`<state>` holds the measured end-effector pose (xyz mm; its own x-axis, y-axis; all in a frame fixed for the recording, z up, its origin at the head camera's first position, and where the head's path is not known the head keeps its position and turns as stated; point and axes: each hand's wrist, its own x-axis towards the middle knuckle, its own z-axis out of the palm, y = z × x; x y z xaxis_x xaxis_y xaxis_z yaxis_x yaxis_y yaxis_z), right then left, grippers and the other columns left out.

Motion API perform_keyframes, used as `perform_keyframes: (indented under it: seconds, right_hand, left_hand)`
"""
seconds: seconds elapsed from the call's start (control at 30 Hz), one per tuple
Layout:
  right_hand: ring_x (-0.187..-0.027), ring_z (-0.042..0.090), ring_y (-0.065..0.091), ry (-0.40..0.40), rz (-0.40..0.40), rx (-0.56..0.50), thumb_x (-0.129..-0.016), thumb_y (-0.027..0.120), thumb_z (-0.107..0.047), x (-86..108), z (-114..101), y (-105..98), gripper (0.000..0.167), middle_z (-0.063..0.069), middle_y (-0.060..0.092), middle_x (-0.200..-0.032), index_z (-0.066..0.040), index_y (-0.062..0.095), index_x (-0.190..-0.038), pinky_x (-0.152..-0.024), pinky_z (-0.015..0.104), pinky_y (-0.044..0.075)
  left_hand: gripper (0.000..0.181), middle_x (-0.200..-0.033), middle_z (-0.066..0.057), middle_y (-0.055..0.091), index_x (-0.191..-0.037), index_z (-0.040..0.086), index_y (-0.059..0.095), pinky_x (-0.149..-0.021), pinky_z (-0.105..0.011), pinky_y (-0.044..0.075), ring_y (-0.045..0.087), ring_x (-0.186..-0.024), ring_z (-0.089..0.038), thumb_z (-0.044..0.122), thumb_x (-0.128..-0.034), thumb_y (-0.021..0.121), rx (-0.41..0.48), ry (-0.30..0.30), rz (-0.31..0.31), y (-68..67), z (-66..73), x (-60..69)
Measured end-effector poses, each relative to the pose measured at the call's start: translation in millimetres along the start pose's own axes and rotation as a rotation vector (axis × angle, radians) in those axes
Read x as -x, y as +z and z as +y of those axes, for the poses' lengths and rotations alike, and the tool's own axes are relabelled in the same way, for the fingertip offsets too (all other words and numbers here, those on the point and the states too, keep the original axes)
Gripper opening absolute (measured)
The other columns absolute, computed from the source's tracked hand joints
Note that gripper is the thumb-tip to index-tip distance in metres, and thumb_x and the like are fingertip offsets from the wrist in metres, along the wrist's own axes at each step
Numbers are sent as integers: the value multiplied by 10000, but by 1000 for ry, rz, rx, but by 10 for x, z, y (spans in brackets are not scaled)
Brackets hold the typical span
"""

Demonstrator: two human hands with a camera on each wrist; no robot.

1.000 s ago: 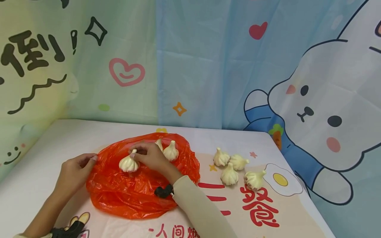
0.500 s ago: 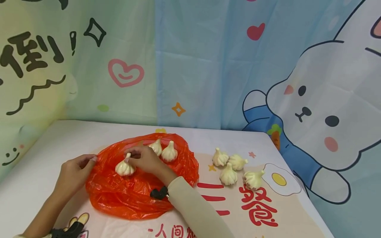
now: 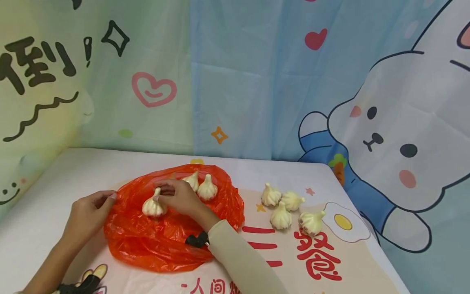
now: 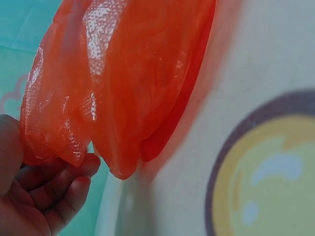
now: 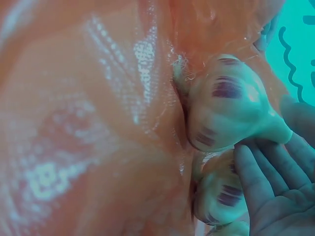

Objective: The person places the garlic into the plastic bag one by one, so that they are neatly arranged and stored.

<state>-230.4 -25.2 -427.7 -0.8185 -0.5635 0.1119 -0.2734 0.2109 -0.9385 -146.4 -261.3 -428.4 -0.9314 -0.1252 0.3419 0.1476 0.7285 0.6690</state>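
Observation:
A red plastic bag [image 3: 147,237] lies spread on the table, its left edge pinched between the thumb and fingers of my left hand [image 3: 88,214]. The left wrist view has the bag's edge running into that hand's fingers [image 4: 64,189]. Over the middle of the bag, my right hand [image 3: 180,196] holds a garlic bulb [image 3: 152,207] by its stem. Purple streaks mark this bulb in the right wrist view, where a second bulb [image 5: 221,191] sits just below it. Two garlic bulbs [image 3: 207,188] rest at the bag's far right part, one partly covered by my right hand.
Several garlic bulbs [image 3: 280,216] stand in a loose group on the table, right of the bag. The printed tablecloth [image 3: 363,265] carries red characters and a fried egg drawing. A cartoon curtain [image 3: 235,81] hangs behind the table's far edge.
The right hand has moved slightly left and down with its garlic bulb, uncovering more of the bulb behind it. The left hand keeps its hold on the bag's edge.

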Motion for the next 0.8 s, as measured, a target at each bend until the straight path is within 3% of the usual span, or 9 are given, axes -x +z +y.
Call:
perform_keyframes:
  seconds: [0.13, 0.4, 0.57, 0.8]
  right_hand:
    - [-1028, 26, 616, -27, 22, -24, -911, 697, -137, 6, -17, -3, 384, 68, 658, -1214, -76, 631, -1285, -859, 175, 499]
    - [-1075, 54, 619, -64, 77, -62, -919, 686, -125, 57, -125, -75, 355, -20, 670, -1197, -102, 641, -1270, -840, 197, 519]
    - [-1032, 28, 621, -53, 67, -3, -918, 692, -155, 130, -203, -119, 309, -4, 685, -1150, -107, 671, -1222, -819, 186, 520]
    - [-1062, 62, 623, -57, 80, 27, -929, 674, -144, 248, -277, -168, 297, 0, 673, -1174, -83, 673, -1219, -846, 185, 509]
  left_hand:
    - [296, -976, -249, 688, -1094, -63, 682, -636, -54, 446, 648, -852, -373, 190, -991, 569, -2, 8, -2, -4, -16, -2]
    - [295, -980, -256, 686, -1090, -74, 680, -628, -134, 525, 647, -848, -375, 181, -989, 572, -10, 14, -1, -2, -7, -6]
    - [291, -983, -254, 686, -1098, -79, 675, -619, -67, 472, 645, -837, -359, 170, -990, 570, -2, 8, -4, -7, 16, 1]
    - [304, -999, -257, 683, -1106, -74, 673, -612, -122, 517, 645, -844, -358, 187, -993, 567, -4, -12, -17, -3, 14, 5]
